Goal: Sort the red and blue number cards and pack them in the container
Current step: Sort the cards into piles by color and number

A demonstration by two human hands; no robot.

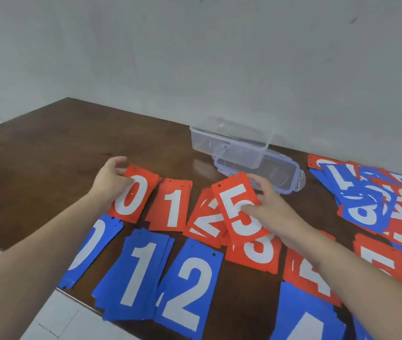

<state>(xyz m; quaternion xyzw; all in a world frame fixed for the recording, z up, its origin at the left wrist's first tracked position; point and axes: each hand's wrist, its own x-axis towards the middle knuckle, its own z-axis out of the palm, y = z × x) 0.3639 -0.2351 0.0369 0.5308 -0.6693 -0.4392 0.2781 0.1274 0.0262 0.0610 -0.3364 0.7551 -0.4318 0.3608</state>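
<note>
Red number cards lie in a row on the brown table: a red 0 [136, 195], a red 1 [171, 204], a red 2 [205, 222], a red 3 [256, 251], a red 4 [300, 273] and a red 5 at the right [379, 261]. Below them lie a blue 0 [92, 246], a blue 1 [136, 273], a blue 2 [187, 288] and a blue 4 [303, 320]. My left hand [111, 180] grips the far left edge of the red 0. My right hand [266, 204] pinches another red 5 card [236, 207], held tilted above the red 2 and 3. The clear container [232, 141] stands empty behind.
The container's blue-rimmed lid [290, 177] lies beside it, partly under it. A mixed heap of red and blue cards [376, 200] covers the table's right side. A grey wall rises behind the table. The table's front left edge [23, 256] borders a pale floor.
</note>
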